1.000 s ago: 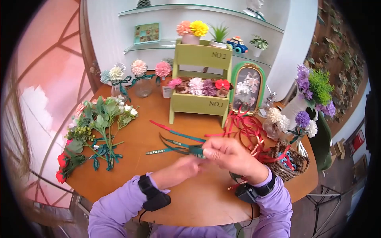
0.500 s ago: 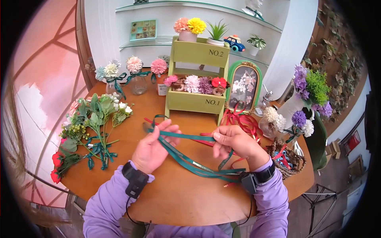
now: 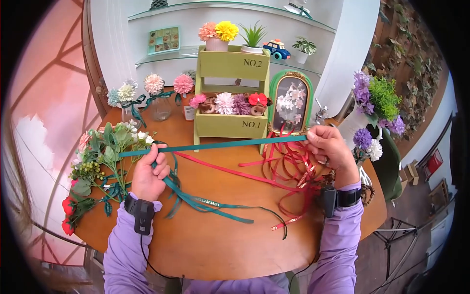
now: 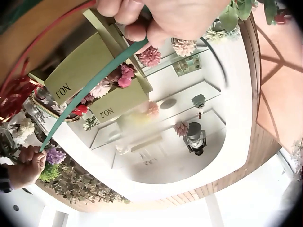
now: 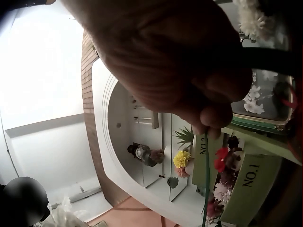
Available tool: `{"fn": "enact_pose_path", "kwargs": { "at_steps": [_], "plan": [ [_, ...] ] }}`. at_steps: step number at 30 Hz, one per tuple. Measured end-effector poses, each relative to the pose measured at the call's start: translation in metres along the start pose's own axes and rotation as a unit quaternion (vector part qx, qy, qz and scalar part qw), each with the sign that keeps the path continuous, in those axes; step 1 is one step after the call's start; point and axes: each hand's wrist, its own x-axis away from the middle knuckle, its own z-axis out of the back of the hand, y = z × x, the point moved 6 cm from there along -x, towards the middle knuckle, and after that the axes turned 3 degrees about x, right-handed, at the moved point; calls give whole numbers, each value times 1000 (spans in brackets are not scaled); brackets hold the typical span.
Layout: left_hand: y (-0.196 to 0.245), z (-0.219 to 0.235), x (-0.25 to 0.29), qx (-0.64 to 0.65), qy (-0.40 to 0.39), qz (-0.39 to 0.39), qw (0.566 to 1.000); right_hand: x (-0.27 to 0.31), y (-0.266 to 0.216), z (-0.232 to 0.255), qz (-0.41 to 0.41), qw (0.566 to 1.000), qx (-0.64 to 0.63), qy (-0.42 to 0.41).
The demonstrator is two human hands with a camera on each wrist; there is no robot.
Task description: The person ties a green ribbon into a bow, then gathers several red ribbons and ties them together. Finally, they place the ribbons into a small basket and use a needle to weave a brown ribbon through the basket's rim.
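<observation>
A green ribbon (image 3: pixel 220 144) is stretched nearly level between the two hands above the table. The left hand (image 3: pixel 150 175) curls its fingers round it, and a short end sticks out to the left. More green ribbons (image 3: pixel 196 201) with printed lettering hang below that hand and trail rightward over the table. At the other end the right hand (image 3: pixel 332 151) pinches the stretched ribbon between thumb and fingers. In the left wrist view the ribbon (image 4: pixel 90 85) runs diagonally from the near fingers to the right hand (image 4: pixel 29 166).
Tangled red ribbons (image 3: pixel 293 169) lie beside the right hand, one strand reaching left under the green one. Artificial flowers (image 3: pixel 110 152) lie at the left. Behind stand a green two-tier rack (image 3: pixel 230 128), an oval frame (image 3: pixel 308 105) and vases. A wicker basket (image 3: pixel 367 195) is partly hidden.
The hands have moved well apart, the left leftward and the right to the right and up. The ribbon between them is now long and taut, and the left fingers have curled closed.
</observation>
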Motion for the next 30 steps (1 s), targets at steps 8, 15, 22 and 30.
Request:
{"fn": "enact_pose_path", "kwargs": {
  "at_steps": [8, 15, 22, 30],
  "plan": [
    [0, 0, 1, 15, 1, 6, 1000, -15, 20, 17, -5, 975, 201, 97],
    [-20, -20, 12, 47, -16, 51, 997, 1, -10, -92, 152, 941, 292, -72],
    [-25, -20, 15, 101, 0, 52, 994, 41, 23, -211, 282, 833, 406, -249],
    [-25, -27, 19, 142, -13, 45, 989, 31, 44, -213, 268, 820, 437, -253]
  ]
}}
